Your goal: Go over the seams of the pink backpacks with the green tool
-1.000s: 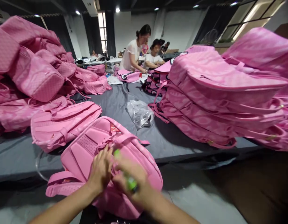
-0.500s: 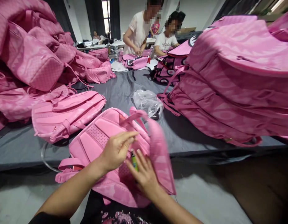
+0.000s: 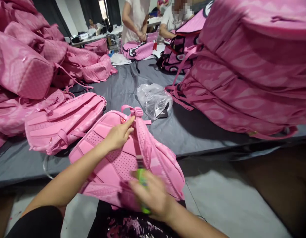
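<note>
A pink backpack (image 3: 123, 165) lies back side up at the front edge of the table, partly over my lap. My left hand (image 3: 119, 134) is at the top of its shoulder strap (image 3: 141, 135), with fingertips pressed on the strap just below a pink buckle (image 3: 138, 111). Blurred by motion, my right hand (image 3: 151, 193) is wrapped round a small green tool (image 3: 142, 177) above the backpack's lower part. The tool's tip points up toward the strap and is too smeared to make out.
Pink backpacks are heaped at the left (image 3: 36, 72), and more are stacked at the right (image 3: 252, 76). Another backpack (image 3: 66, 122) lies beside mine. A clear plastic bag (image 3: 154, 99) rests on the grey cloth (image 3: 202, 138). Two people (image 3: 134, 23) work across the table.
The strap now lies down along the backpack. My left hand has moved up to its top end. My right hand, earlier spread over the tool, has closed round it and moved slightly lower. The view has shifted.
</note>
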### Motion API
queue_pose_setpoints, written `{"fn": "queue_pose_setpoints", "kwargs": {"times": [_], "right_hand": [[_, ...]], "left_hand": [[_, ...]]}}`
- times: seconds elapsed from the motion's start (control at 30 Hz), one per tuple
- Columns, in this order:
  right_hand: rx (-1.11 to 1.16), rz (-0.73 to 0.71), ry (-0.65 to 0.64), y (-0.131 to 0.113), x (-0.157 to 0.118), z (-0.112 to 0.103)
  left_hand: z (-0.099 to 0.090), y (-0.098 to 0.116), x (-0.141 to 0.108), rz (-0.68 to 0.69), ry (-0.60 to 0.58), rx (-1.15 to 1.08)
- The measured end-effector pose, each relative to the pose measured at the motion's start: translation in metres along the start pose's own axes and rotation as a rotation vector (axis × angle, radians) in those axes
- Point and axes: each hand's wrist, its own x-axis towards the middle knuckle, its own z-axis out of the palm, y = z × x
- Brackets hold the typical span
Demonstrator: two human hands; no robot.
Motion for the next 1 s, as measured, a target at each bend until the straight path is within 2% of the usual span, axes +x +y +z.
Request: {"fn": "queue_pose_setpoints", "kwargs": {"times": [0.07, 0.13, 0.23, 0.3, 0.4, 0.47, 0.57, 0.63, 0.7, 0.77, 0.83, 0.9, 1.0], "right_hand": [[-0.059, -0.168, -0.112, 0.013, 0.014, 0.012], [-0.141, -0.246, -0.125, 0.047, 0.027, 0.016], [-0.188, -0.098, -0.073, 0.101, 0.031, 0.009], [-0.188, 0.005, -0.069, 0.120, 0.026, 0.004], [-0.157, 0.155, -0.046, 0.123, 0.022, 0.004], [-0.154, 0.245, -0.016, 0.119, 0.023, 0.009], [-0.232, 0.242, -0.062, 0.117, 0.022, 0.013], [-0.299, 0.215, -0.097, 0.122, 0.016, 0.011], [-0.349, 0.213, -0.101, 0.128, 0.005, 0.007], [-0.389, 0.213, -0.111, 0.133, -0.005, 0.001], [-0.415, 0.212, -0.114, 0.135, -0.011, -0.002], [-0.388, 0.229, -0.099, 0.135, -0.011, -0.003], [-0.309, 0.268, -0.082, 0.132, -0.005, -0.002]], "left_hand": [[-0.008, -0.001, 0.007, -0.009, -0.080, -0.038], [-0.014, -0.006, 0.010, 0.034, -0.117, 0.028], [-0.013, -0.014, 0.005, 0.092, -0.125, 0.169], [-0.005, -0.012, 0.000, 0.143, -0.126, 0.236], [0.016, 0.005, 0.002, 0.245, -0.136, 0.260], [0.032, 0.018, 0.009, 0.262, -0.147, 0.259], [0.044, 0.021, 0.022, 0.263, -0.165, 0.307], [0.036, 0.007, 0.026, 0.327, -0.196, 0.343], [0.014, -0.016, 0.025, 0.395, -0.219, 0.406], [-0.014, -0.042, 0.021, 0.388, -0.197, 0.516], [-0.036, -0.059, 0.013, 0.333, -0.152, 0.625], [-0.040, -0.059, 0.007, 0.284, -0.127, 0.640], [-0.018, -0.033, 0.007, 0.260, -0.181, 0.454]]}}
